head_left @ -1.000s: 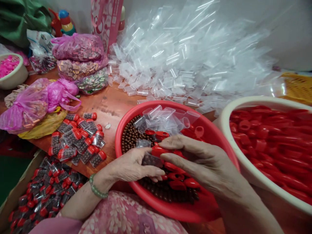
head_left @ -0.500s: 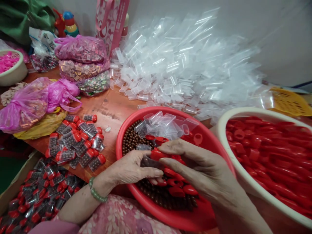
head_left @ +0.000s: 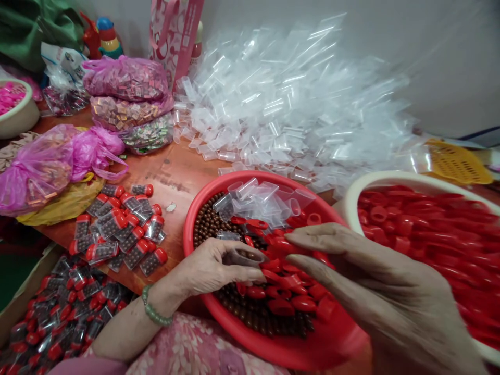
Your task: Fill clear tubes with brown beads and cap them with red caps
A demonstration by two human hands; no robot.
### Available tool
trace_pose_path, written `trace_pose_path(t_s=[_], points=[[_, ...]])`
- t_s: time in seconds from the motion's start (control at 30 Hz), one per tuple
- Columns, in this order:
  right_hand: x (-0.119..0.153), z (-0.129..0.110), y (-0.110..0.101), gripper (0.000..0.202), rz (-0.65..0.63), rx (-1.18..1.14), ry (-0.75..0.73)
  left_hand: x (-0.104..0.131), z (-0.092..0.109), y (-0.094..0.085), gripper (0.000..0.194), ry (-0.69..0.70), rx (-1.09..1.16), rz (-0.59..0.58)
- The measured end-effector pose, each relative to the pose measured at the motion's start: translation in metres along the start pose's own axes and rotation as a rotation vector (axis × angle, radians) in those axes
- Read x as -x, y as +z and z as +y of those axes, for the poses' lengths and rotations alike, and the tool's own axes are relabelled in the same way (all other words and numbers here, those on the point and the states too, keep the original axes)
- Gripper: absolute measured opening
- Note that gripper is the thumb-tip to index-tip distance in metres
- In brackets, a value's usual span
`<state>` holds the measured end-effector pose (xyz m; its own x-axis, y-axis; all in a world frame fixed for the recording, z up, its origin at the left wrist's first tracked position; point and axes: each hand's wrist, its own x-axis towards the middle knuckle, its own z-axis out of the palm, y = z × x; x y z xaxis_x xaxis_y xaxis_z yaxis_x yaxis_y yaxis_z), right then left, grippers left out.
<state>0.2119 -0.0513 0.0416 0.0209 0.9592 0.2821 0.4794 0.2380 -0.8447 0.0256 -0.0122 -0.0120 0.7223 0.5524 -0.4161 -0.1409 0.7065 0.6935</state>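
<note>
My left hand (head_left: 213, 265) is closed around a clear plastic tube (head_left: 239, 257), its open end pointing right, with brown beads inside. My right hand (head_left: 363, 276) is just to the right of that mouth, thumb and fingers bent toward each other about a red plastic cap (head_left: 279, 242); other caps behind blur its outline. Both hands are above a red basin (head_left: 230, 333). In it lie loose brown beads (head_left: 209, 224), a heap of red caps (head_left: 287, 284) and several empty clear tubes (head_left: 269, 200).
A white tub (head_left: 353, 195) of red pieces stands right. Behind is a large pile of clear tubes (head_left: 281, 99). Capped, bead-filled tubes (head_left: 121, 224) lie left, with more in a box (head_left: 66, 312) below. Pink bags (head_left: 128, 78) and a yellow basket (head_left: 459, 161) sit farther back.
My right hand has drawn away to the right from the tube, whose open mouth now shows. My left hand keeps hold of the tube in nearly the same place.
</note>
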Motion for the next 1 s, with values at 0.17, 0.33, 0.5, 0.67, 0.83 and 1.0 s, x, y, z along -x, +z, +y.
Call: trace_pose_path(t_s=[0.17, 0.33, 0.5, 0.67, 0.83, 1.0], points=[[0.01, -0.002, 0.032, 0.023, 0.05, -0.089, -0.014, 0.002, 0.006, 0.003, 0.048, 0.044, 0.041, -0.063], [0.013, 0.006, 0.042, 0.023, 0.059, -0.083, -0.053, 0.002, 0.007, 0.002, 0.045, 0.071, -0.019, -0.073], [0.013, 0.008, 0.045, 0.026, 0.04, -0.046, -0.054, -0.001, 0.005, 0.002, 0.05, 0.097, -0.028, -0.102], [0.01, 0.003, 0.046, 0.015, 0.009, -0.039, -0.002, -0.001, 0.004, 0.001, 0.05, 0.083, -0.013, -0.095], [0.009, 0.005, 0.039, 0.011, -0.034, 0.013, -0.06, 0.0, 0.001, -0.001, 0.052, 0.108, -0.047, -0.102], [0.011, 0.011, 0.032, 0.017, -0.085, 0.001, -0.057, -0.002, -0.004, 0.0, 0.049, 0.118, -0.095, -0.122]])
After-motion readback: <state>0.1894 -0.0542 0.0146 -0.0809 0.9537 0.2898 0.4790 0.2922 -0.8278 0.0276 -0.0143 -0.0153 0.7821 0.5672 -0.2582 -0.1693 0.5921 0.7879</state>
